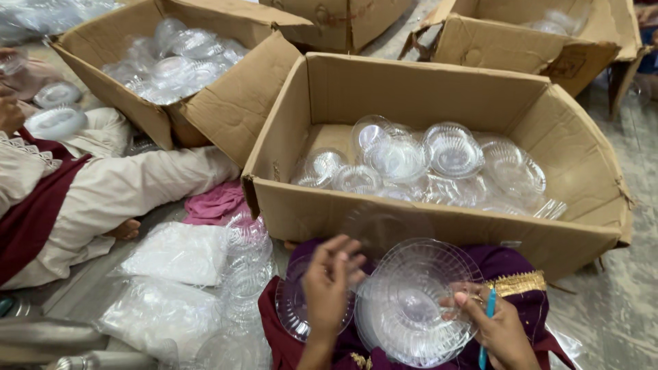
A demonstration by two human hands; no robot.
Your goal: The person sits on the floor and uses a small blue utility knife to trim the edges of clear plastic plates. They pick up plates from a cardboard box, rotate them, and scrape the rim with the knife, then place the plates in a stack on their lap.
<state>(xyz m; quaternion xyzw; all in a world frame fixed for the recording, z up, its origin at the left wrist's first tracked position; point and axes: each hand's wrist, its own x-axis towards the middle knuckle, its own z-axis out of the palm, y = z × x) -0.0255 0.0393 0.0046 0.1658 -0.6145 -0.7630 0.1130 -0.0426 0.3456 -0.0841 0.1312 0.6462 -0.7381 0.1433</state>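
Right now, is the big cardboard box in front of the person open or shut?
Open. The cardboard box has its flaps folded out, and clear plastic bowls show loose inside, covering only its bottom.

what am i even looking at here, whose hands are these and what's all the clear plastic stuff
There is no machine here. The single picture comes from a camera worn on a person's head, looking down at their own two bare hands. The left hand touches a small clear plastic dish in the lap. The right hand grips the edge of a stack of larger clear ribbed bowls and also holds a thin blue stick, perhaps a pen. Just ahead on the floor is an open cardboard box with more clear bowls lying loose inside. A second box at the upper left holds similar pieces. A co-worker in pale clothes sits on the left, and bagged plastic items lie beside them.
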